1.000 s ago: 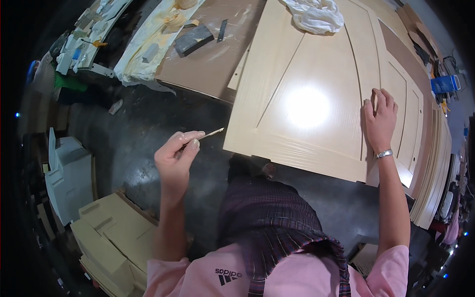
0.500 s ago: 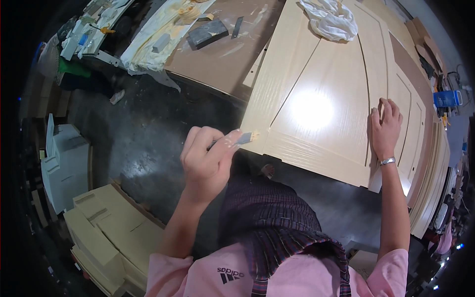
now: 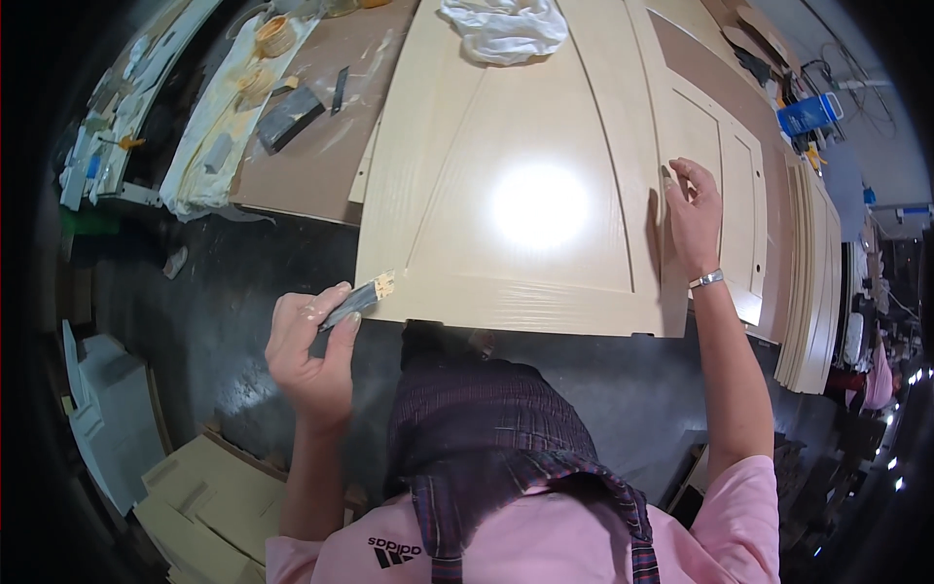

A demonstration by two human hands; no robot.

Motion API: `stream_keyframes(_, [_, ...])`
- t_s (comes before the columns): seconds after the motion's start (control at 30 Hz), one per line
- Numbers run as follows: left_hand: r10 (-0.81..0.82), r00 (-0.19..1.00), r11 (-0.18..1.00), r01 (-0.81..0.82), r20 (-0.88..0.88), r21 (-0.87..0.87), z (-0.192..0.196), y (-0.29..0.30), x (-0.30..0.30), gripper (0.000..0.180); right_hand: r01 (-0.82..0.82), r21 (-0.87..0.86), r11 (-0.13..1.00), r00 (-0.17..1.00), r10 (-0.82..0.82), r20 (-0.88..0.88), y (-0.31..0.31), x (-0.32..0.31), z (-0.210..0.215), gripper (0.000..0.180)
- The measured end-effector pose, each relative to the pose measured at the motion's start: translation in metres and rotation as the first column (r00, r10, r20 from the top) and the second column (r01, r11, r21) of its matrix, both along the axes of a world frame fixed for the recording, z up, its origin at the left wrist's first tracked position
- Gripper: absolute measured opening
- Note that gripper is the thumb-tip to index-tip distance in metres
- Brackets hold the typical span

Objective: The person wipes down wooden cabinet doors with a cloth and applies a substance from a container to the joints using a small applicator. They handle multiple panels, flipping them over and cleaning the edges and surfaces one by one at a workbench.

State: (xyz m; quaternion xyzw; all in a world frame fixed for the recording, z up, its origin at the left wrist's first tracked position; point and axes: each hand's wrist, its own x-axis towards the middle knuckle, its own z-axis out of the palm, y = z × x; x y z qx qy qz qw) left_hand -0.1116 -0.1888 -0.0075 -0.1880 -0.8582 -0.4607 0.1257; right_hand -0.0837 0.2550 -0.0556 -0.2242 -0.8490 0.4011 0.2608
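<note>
A pale cream wooden door panel (image 3: 457,175) with grooved lines lies flat before me. Near its front left corner, my left hand (image 3: 309,365) pinches a small flat grey scraper (image 3: 352,306) between thumb and fingers. Cream putty coats the scraper's tip, which is over the panel's left edge; whether it touches cannot be told. Over the right edge of the panel is my right hand (image 3: 695,219), wearing a metal-banded watch, its thumb and forefinger closed on a small dark thing (image 3: 665,173) too small to name.
A white cloth (image 3: 506,31) lies on the panel's far part. On the left bench sit a black block (image 3: 290,119), a grey block (image 3: 217,153) and a putty-smeared jar (image 3: 275,36). A blue container (image 3: 806,114) and stacked panels (image 3: 809,277) stand right; cardboard boxes (image 3: 209,501) lie lower left.
The view has turned, shifting the bench and panel leftward. My left hand has tilted the scraper, showing more of its blade. My right hand has lifted from the panel's edge.
</note>
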Motion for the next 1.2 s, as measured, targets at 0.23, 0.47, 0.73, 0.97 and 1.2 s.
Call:
stream_keyframes(0.23, [-0.094, 0.995, 0.992, 0.090, 0.041, 0.083, 0.009, 0.018, -0.008, 0.031, -0.023, 0.085, 0.996, 0.999, 0.025, -0.032, -0.046, 0.009, 0.021, 0.017])
stream_keyframes(0.47, [-0.166, 0.963, 0.972, 0.124, 0.211, 0.199, 0.019, 0.014, -0.024, 0.026, -0.182, 0.009, 0.983, 0.970, 0.178, 0.166, -0.076, 0.028, 0.030, 0.010])
stream_keyframes(0.73, [-0.169, 0.945, 0.960, 0.094, 0.278, 0.263, 0.018, -0.001, -0.058, 0.030, -0.210, 0.408, 0.889, 0.969, 0.245, -0.035, -0.094, -0.108, 0.041, 0.054])
stream_keyframes(0.97, [-0.198, 0.930, 0.958, 0.117, 0.310, 0.261, 0.020, -0.016, -0.084, 0.030, -0.064, 0.621, 0.781, 0.990, 0.130, -0.062, -0.085, -0.259, 0.024, 0.078])
stream_keyframes(1.2, [-0.332, 0.844, 0.901, 0.152, 0.421, 0.407, 0.002, -0.016, -0.111, 0.028, -0.287, 0.390, 0.875, 0.892, 0.096, 0.442, -0.084, -0.225, 0.056, 0.026])
